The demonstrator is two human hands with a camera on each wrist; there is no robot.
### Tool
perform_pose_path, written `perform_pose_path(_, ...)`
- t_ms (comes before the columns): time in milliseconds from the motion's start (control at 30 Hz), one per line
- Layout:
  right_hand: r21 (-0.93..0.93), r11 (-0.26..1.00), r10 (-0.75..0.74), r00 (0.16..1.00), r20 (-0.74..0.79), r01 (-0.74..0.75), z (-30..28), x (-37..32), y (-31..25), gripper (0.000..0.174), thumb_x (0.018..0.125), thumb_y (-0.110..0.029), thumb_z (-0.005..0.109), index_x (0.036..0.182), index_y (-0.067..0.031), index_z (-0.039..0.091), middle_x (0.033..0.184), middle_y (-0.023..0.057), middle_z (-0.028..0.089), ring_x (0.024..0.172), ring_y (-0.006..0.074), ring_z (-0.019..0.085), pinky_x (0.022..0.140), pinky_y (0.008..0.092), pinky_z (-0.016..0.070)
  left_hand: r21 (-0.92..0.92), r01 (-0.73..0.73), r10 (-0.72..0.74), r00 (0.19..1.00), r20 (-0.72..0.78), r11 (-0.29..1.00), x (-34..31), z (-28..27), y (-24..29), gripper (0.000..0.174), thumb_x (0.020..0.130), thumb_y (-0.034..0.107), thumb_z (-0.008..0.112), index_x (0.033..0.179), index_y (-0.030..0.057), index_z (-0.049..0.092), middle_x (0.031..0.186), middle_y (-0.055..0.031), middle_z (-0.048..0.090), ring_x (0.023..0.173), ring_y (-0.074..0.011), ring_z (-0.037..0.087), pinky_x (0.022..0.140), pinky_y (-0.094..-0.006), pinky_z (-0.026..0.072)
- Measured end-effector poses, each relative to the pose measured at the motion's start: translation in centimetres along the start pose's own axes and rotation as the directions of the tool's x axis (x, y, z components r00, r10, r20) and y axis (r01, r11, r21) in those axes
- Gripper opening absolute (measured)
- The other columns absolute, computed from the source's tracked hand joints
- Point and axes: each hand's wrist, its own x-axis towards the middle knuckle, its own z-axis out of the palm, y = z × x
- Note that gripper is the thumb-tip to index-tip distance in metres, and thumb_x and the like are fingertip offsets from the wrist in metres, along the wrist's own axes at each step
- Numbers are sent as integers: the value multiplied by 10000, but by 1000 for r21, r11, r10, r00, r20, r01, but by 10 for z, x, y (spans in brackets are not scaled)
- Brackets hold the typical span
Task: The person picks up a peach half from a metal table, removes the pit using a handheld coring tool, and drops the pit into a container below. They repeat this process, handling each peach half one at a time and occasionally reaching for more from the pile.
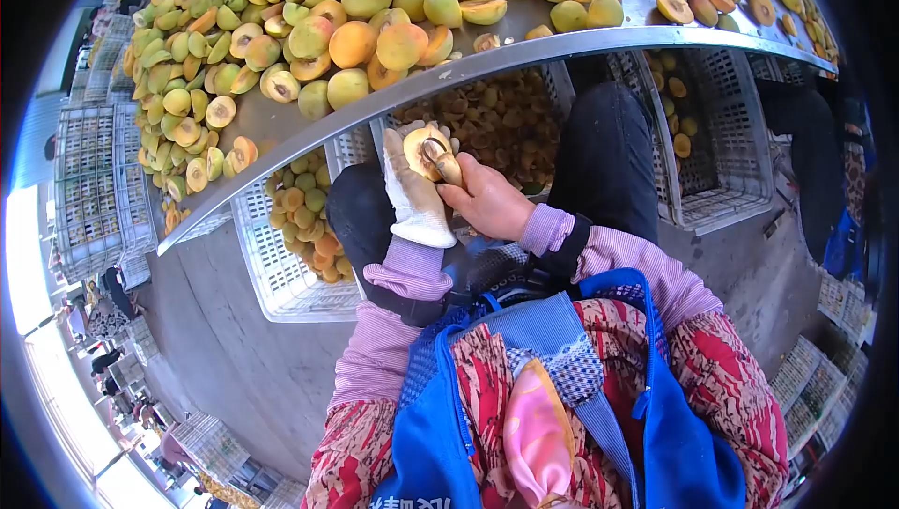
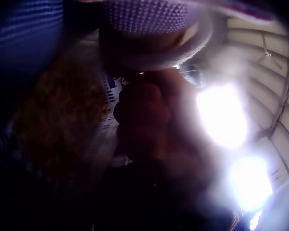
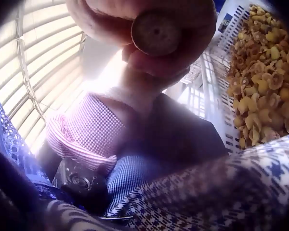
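In the head view the gloved left hand (image 1: 410, 192) holds a halved yellow fruit (image 1: 420, 152), cut face up, beneath the table's edge. The bare right hand (image 1: 492, 198) grips a short wooden handle (image 1: 449, 170), whose curved metal loop lies at the pit in the middle of the fruit. The right wrist view shows the round end of the handle (image 3: 155, 33) within the curled fingers of the right hand (image 3: 103, 19). The left wrist view is dark, and the fruit cannot be made out there.
A metal table (image 1: 272, 125) piled with halved fruit (image 1: 351, 44) spans the top. Below it stand a white crate (image 1: 272, 298) of fruit halves at left, a crate of darker pieces (image 1: 506, 120) between the knees, and another crate (image 1: 735, 148) at right.
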Motion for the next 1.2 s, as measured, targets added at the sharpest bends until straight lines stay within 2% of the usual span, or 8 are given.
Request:
perform_pose_path(133, 184, 947, 206, 938, 280, -263, -12, 0, -13, 286, 867, -231, 501, 985, 12, 407, 678, 148, 552, 484, 233, 548, 443, 340, 447, 201, -177, 175, 984, 27, 964, -3, -1, -1, 419, 897, 437, 437, 963, 26, 485, 859, -131, 582, 753, -255, 589, 685, -371, 520)
perform_pose_path(233, 180, 963, 151, 952, 266, -203, -8, 2, -4, 258, 867, -210, 497, 990, 1, 412, 622, 89, 518, 366, 137, 460, 327, 279, 376, 187, -114, 114, 993, 11, 976, -6, 0, 3, 408, 899, 428, 441, 968, 27, 483, 857, -127, 579, 754, -249, 593, 680, -369, 523)
perform_pose_path(367, 121, 982, 99, 935, 340, -148, -11, -3, -4, 273, 866, -222, 502, 999, 0, 414, 670, 139, 552, 475, 229, 545, 435, 333, 444, 99, -4, -1, 999, 52, 995, -11, 6, 10, 432, 888, 443, 461, 999, 26, 479, 904, -131, 575, 788, -259, 598, 692, -379, 527)
perform_pose_path(433, 44, 986, -161, 987, 14, 160, 0, -6, 9, 292, 862, -241, 514, 979, 7, 414, 741, 201, 574, 658, 337, 589, 595, 389, 470, 103, -36, 28, 996, 80, 994, -12, 8, 10, 442, 883, 450, 468, 1007, 26, 477, 923, -134, 574, 803, -263, 598, 701, -382, 526)
perform_pose_path(533, -21, 994, -111, 993, -29, 110, -3, 1, 12, 320, 855, -258, 526, 959, 19, 406, 819, 244, 576, 820, 402, 562, 719, 419, 443, 63, -33, 28, 997, 74, 998, -8, 7, 6, 468, 875, 468, 476, 1021, 23, 468, 952, -141, 568, 829, -272, 591, 729, -390, 519)
perform_pose_path(900, -48, 997, -69, 996, -62, 66, 5, 5, 7, 320, 849, -239, 514, 951, 38, 390, 815, 280, 569, 820, 427, 556, 721, 441, 441, 115, -154, 146, 986, 77, 981, -3, 4, 0, 456, 880, 459, 474, 971, 12, 480, 883, -130, 572, 786, -251, 586, 719, -365, 517)
perform_pose_path(1000, -44, 999, -10, 999, 43, 12, 1, 11, 10, 287, 864, -226, 513, 997, 7, 410, 835, 224, 563, 783, 338, 571, 690, 389, 451, 188, -195, 191, 981, 38, 963, 0, 0, -1, 428, 880, 440, 484, 931, 15, 495, 849, -117, 578, 757, -240, 589, 693, -350, 521)
perform_pose_path(1200, 83, 984, 134, 963, 234, -157, -9, 7, 2, 294, 845, -240, 508, 965, 11, 411, 716, 178, 568, 505, 244, 577, 432, 340, 462, 80, -121, 118, 992, 42, 989, -1, -6, 1, 326, 880, 314, 533, 970, 2, 501, 851, -124, 580, 755, -244, 599, 670, -361, 534)
